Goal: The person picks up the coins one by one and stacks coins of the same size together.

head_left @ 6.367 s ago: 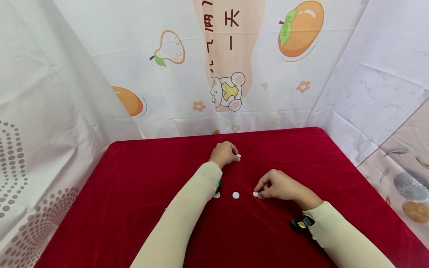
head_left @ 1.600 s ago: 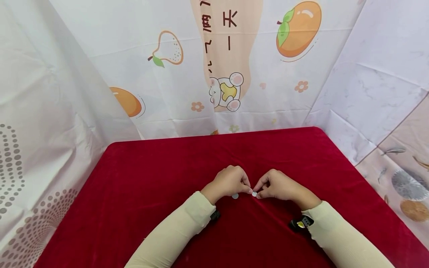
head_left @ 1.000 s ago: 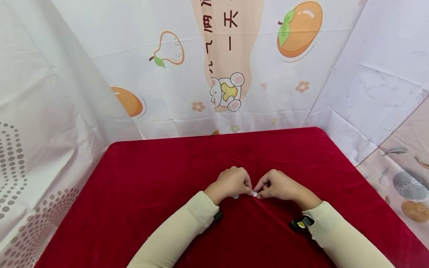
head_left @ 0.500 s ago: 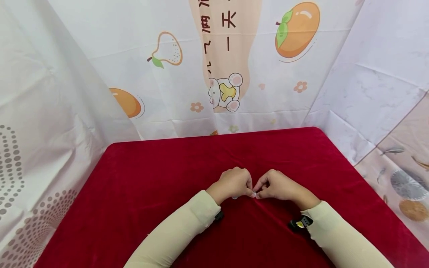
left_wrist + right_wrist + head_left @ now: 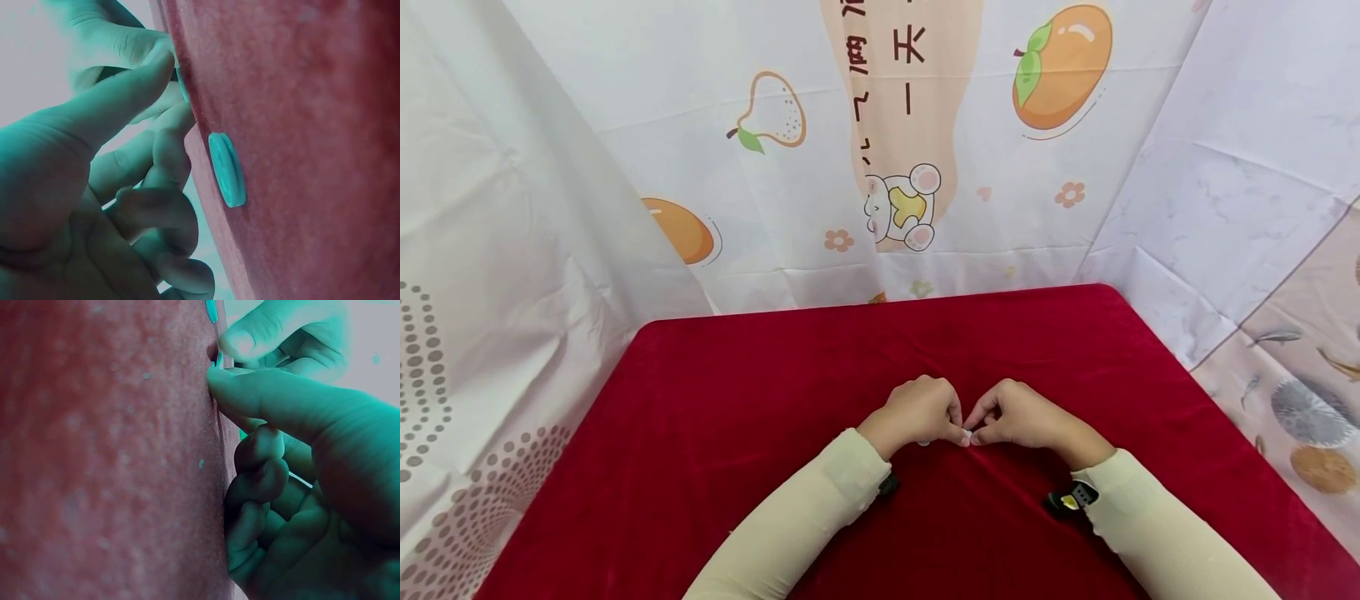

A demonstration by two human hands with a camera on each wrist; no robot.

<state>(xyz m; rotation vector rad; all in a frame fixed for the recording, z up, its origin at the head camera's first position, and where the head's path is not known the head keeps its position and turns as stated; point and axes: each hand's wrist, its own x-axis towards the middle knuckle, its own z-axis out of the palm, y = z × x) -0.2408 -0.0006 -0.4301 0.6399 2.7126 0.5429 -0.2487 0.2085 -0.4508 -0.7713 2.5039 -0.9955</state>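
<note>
In the head view my left hand (image 5: 921,412) and right hand (image 5: 1026,421) meet low over the red cloth, thumbs and forefingers almost touching. Between them shows a small white button-like disc (image 5: 967,433), pinched by the right hand from the right and by the left from the other side. The fingers hide most of it; in the left wrist view only a sliver of this disc (image 5: 182,84) shows. Another disc (image 5: 227,170) lies flat on the cloth near the left fingers, with a raised rim; in the head view the left hand partly covers it.
A red velvet cloth (image 5: 760,375) covers the table, with a shallow crease running from the hands toward the front right. Printed curtains (image 5: 775,192) hang at the back and sides. Each wrist carries a small black device (image 5: 1071,500) at the sleeve cuff.
My left hand has come from the far side of the cloth, where it pinched a disc, to the right hand's fingertips. Lately its thumb lowers slightly. The right hand keeps its place.
</note>
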